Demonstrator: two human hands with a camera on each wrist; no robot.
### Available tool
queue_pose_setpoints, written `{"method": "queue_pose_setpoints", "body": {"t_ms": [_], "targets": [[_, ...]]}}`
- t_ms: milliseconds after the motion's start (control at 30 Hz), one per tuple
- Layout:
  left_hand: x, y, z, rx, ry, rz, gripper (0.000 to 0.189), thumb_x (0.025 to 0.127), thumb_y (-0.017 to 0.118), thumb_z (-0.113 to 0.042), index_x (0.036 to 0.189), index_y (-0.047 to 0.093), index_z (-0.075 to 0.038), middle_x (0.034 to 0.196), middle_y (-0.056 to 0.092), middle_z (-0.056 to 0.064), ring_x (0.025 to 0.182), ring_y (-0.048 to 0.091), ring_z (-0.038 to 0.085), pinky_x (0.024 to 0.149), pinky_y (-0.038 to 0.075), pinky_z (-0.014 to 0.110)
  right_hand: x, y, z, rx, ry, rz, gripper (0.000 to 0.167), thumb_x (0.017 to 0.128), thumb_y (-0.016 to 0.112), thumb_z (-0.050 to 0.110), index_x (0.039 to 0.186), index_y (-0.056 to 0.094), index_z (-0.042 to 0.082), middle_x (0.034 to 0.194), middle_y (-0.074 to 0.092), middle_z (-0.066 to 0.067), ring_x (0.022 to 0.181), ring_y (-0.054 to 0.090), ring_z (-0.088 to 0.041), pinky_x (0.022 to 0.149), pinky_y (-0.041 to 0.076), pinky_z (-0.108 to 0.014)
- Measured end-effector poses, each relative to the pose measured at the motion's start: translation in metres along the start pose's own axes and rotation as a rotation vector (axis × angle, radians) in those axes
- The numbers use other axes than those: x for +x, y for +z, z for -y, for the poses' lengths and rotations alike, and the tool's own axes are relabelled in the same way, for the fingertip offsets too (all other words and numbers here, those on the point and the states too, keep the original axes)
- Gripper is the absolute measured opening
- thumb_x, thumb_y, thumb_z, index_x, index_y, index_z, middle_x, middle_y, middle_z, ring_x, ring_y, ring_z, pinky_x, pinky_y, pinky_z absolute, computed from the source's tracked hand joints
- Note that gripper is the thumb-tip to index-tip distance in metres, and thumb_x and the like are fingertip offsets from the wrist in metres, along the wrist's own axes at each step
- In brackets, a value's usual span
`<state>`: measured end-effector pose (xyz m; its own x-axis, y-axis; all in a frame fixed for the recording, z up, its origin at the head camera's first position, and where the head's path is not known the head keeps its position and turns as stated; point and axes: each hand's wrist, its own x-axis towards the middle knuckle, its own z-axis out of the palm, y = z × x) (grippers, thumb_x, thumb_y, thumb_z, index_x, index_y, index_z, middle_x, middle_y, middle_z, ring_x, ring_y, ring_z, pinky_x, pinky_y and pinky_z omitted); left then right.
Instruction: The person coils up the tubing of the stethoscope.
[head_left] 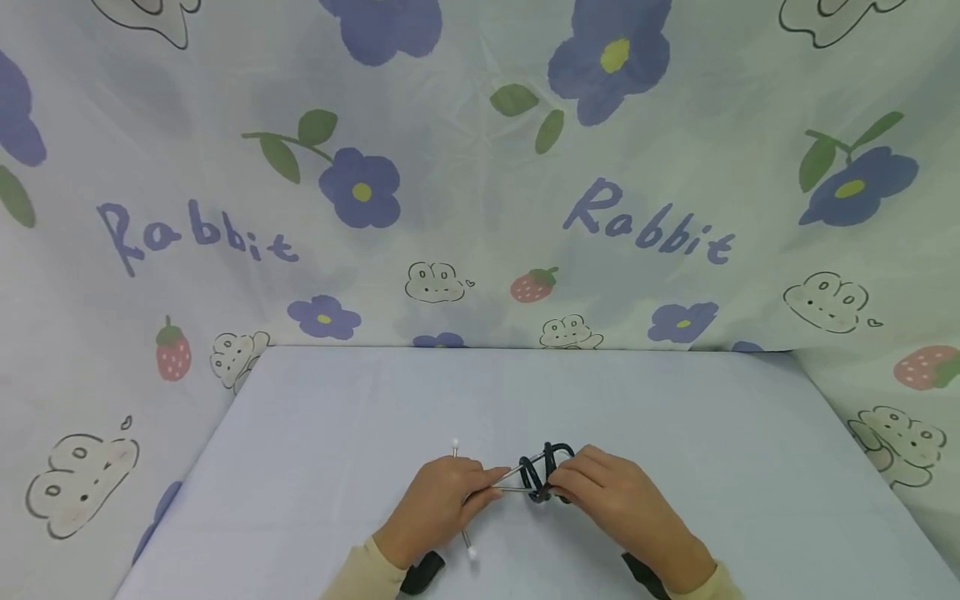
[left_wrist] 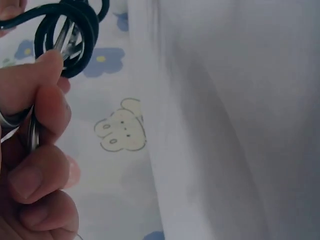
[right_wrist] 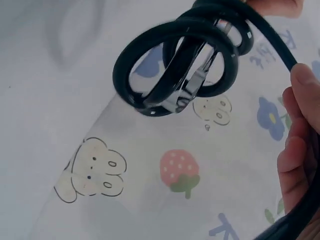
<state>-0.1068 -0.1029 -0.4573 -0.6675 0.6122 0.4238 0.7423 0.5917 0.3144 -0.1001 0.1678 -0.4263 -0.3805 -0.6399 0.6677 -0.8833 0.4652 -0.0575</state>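
Observation:
A stethoscope is held up between both hands, close over the white table. My left hand point(head_left: 438, 504) grips its metal ear tubes point(head_left: 513, 489), and the white ear tips point(head_left: 472, 552) stick out on either side of that hand. Dark tubing point(right_wrist: 175, 30) is wound in several loops around the metal part beyond the left fingertips. My right hand point(head_left: 618, 496) pinches the free run of this tubing point(right_wrist: 272, 37), to the right of the loops. From the right fingers the tubing point(right_wrist: 297, 215) carries on downward in the right wrist view. The chest piece is hidden.
A white-covered table point(head_left: 337, 408) lies under the hands. Behind and beside it hangs a cloth point(head_left: 465, 208) printed with flowers, rabbits and strawberries. Dark wrist-worn pieces point(head_left: 422, 573) show near both wrists.

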Motion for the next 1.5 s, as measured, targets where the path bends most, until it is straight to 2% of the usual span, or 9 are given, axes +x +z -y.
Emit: {"method": "queue_pose_setpoints", "body": {"t_ms": [133,300,500,633,767,967,1300,1433,1500], "targets": [[0.0,-0.002,0.001,-0.044,0.016,0.054,0.028,0.093,0.073,-0.028,0.119,0.077,-0.017,0.071,0.058,-0.015,0.061,0.037,-0.006,0.062,0.04,0.015,0.002,-0.001,-0.004,0.005,-0.036,-0.038,0.036,0.11,0.041,0.022,0.097,0.073,0.011,0.092,0.068,0.005,0.079,0.06,-0.008,0.075,0.052,-0.015],[0.001,-0.003,0.002,-0.108,0.041,0.127,0.028,0.096,0.07,-0.029,0.119,0.076,-0.016,0.077,0.065,-0.014,0.063,0.042,-0.009,0.065,0.042,0.015,0.003,-0.002,-0.005,0.02,-0.053,-0.022,0.039,0.11,0.039,0.02,0.1,0.074,0.009,0.096,0.069,0.004,0.083,0.062,-0.009,0.078,0.052,-0.016],[0.001,-0.003,0.002,-0.117,0.146,0.14,0.023,0.096,0.071,-0.027,0.116,0.078,-0.017,0.074,0.062,-0.014,0.066,0.046,-0.01,0.066,0.04,0.009,0.003,0.0,-0.005,0.032,-0.057,0.011,0.037,0.111,0.037,0.017,0.105,0.073,0.01,0.1,0.066,0.004,0.085,0.062,-0.008,0.078,0.052,-0.017],[0.001,-0.003,0.001,-0.129,0.213,0.14,0.022,0.095,0.071,-0.027,0.115,0.078,-0.018,0.076,0.063,-0.014,0.068,0.049,-0.009,0.069,0.04,0.007,0.002,0.0,-0.008,0.029,-0.051,0.004,0.034,0.11,0.042,0.022,0.105,0.073,0.01,0.099,0.067,0.004,0.083,0.064,-0.008,0.076,0.053,-0.017],[0.0,-0.003,0.001,-0.123,0.237,0.15,0.023,0.095,0.071,-0.029,0.115,0.078,-0.02,0.08,0.066,-0.014,0.071,0.052,-0.009,0.071,0.04,0.007,-0.001,0.001,-0.013,0.005,-0.035,-0.004,0.032,0.108,0.048,0.028,0.103,0.075,0.01,0.096,0.069,0.005,0.082,0.067,-0.008,0.074,0.055,-0.019],[-0.001,-0.003,0.002,-0.132,0.248,0.159,0.022,0.095,0.071,-0.029,0.115,0.078,-0.021,0.082,0.067,-0.015,0.072,0.052,-0.008,0.074,0.04,0.007,-0.009,0.009,-0.02,-0.004,0.006,0.013,0.039,0.109,0.041,0.03,0.105,0.078,0.015,0.102,0.072,0.006,0.087,0.069,-0.008,0.074,0.055,-0.022],[-0.002,-0.003,0.008,-0.261,0.28,0.067,0.024,0.096,0.07,-0.025,0.118,0.077,-0.018,0.075,0.06,-0.014,0.067,0.043,-0.005,0.069,0.037,0.007,-0.022,0.024,-0.032,0.228,0.112,-0.023,0.033,0.108,0.046,0.026,0.119,0.074,0.014,0.11,0.069,0.0,0.095,0.069,-0.017,0.085,0.052,-0.017],[-0.002,-0.001,0.01,-0.305,0.245,0.074,0.025,0.098,0.068,-0.027,0.119,0.076,-0.017,0.077,0.061,-0.014,0.069,0.042,-0.006,0.071,0.036,0.005,-0.029,0.032,-0.034,0.336,0.181,-0.021,0.031,0.105,0.05,0.025,0.119,0.075,0.013,0.109,0.067,0.001,0.092,0.067,-0.014,0.082,0.052,-0.016],[-0.003,0.001,0.011,-0.333,0.228,0.059,0.025,0.098,0.067,-0.027,0.119,0.076,-0.016,0.077,0.061,-0.014,0.069,0.043,-0.005,0.07,0.036,0.006,-0.03,0.034,-0.034,0.376,0.221,-0.028,0.023,0.101,0.059,0.013,0.118,0.075,0.013,0.107,0.067,0.001,0.09,0.067,-0.013,0.081,0.052,-0.016]]}}
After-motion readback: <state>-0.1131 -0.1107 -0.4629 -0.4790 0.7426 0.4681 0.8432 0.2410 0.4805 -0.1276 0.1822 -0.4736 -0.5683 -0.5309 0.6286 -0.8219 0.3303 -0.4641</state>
